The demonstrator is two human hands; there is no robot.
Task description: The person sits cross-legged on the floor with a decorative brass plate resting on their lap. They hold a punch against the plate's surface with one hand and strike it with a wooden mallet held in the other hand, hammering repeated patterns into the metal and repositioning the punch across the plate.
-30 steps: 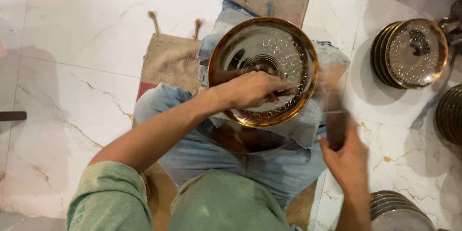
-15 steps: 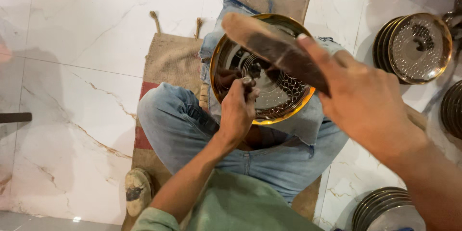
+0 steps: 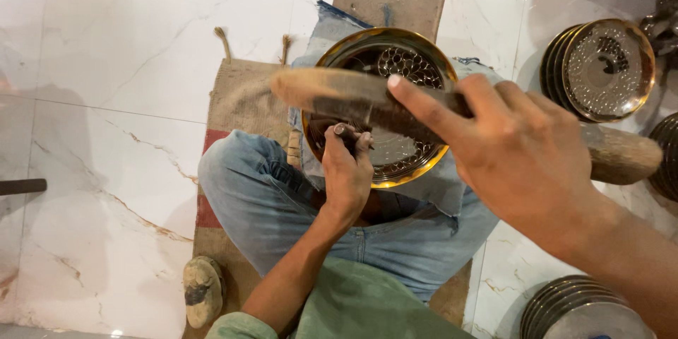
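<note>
Right hand clasping wooden mallet over brass plate rim — left hand pinching what looks like a punch.

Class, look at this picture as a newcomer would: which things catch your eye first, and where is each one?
First comes the right hand, raised close to the camera and gripping a wooden mallet crosswise over the scene. Below it a round brass tray with a punched pattern rests on the person's lap at centre, where the left hand holds a small metal punch upright on it. A stack of similar trays stands at upper right on the marble floor.
</note>
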